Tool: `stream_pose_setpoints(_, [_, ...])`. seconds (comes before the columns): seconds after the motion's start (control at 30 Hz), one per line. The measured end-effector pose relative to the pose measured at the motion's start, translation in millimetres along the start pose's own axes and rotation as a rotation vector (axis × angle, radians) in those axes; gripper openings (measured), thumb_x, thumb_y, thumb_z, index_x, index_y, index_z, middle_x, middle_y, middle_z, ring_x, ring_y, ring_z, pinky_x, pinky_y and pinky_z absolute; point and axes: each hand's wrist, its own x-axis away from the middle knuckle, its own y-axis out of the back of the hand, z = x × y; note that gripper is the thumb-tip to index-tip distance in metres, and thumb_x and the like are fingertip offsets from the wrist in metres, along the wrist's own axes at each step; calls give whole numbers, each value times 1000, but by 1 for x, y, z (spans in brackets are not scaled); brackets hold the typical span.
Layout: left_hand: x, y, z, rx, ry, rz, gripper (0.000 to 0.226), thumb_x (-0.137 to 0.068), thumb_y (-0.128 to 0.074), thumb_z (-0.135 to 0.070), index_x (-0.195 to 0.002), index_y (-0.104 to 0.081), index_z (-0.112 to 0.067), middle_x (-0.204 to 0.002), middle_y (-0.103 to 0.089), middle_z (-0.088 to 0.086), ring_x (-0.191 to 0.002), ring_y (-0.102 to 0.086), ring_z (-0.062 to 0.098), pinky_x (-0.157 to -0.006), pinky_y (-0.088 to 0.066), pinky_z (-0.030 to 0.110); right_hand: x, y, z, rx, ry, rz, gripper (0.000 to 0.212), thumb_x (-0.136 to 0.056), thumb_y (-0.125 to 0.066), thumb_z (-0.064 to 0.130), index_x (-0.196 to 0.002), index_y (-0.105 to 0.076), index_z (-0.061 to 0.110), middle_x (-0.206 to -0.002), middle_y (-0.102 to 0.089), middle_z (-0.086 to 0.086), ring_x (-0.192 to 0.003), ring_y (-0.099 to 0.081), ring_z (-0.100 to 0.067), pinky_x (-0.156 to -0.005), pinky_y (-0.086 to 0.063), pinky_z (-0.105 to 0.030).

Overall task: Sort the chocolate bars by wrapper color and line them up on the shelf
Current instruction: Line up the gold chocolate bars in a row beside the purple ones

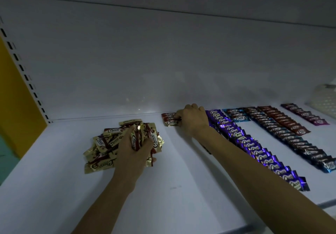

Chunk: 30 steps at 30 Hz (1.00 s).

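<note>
Two bare forearms reaching forward from below, left hand [133, 150] palm down, fingers curled round a bunch of bars [136, 139], right arm stretched farther in, right hand [193, 120] knuckles up, fingertips pinching a bar [171, 122] by its end

The left forearm [109, 195] enters at 7 o'clock and the right forearm [258, 172] at 4 o'clock, both bare and slender as far as the frame's edge shows them. The left hand [133, 149] and right hand [193, 119] are bare as well; the right shows rounded knuckles.
</note>
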Motion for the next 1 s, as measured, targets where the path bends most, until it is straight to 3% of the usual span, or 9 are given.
stream_pose_setpoints(0.27, [-1,1,1,-36,4,0,27,-90,-58,0,-115,-58,-10,-62,-66,-5,-52,-61,6,-47,-54,26,5,-2,1,-43,11,-26,28,-93,-52,32,-118,-63,31,-117,-56,-5,-113,-45,-27,-94,-31,-37])
stream_pose_setpoints(0.5, [-1,0,0,-14,14,-11,25,-92,-58,-2,-116,-58,-6,-68,-64,3,-51,-60,6,-43,-48,22,5,1,0,-35,3,-9,29,-90,-57,23,-118,-61,27,-117,-55,-7,-114,-44,-28,-94,-32,-37])
stream_pose_setpoints(0.67, [-1,0,1,-15,0,0,24,-91,-57,0,-114,-58,-7,-72,-64,3,-53,-61,5,-45,-51,23,7,-1,3,-86,-5,-41,31,-94,-48,32,-123,-59,28,-120,-55,-8,-115,-44,-28,-94,-31,-37])
stream_pose_setpoints(0.83, [-2,1,3,-14,-14,5,28,-91,-57,1,-118,-57,-6,-79,-64,7,-55,-61,6,-45,-50,23,7,-4,3,-91,-5,-43,29,-94,-51,33,-121,-62,33,-120,-55,-5,-115,-43,-27,-94,-30,-36])
stream_pose_setpoints(1.0, [-3,1,3,-4,-1,2,27,-91,-58,-1,-117,-58,-7,-72,-64,5,-53,-60,8,-45,-50,24,5,-4,1,-80,22,-47,28,-94,-53,29,-120,-62,31,-119,-54,-5,-114,-43,-26,-93,-30,-36])
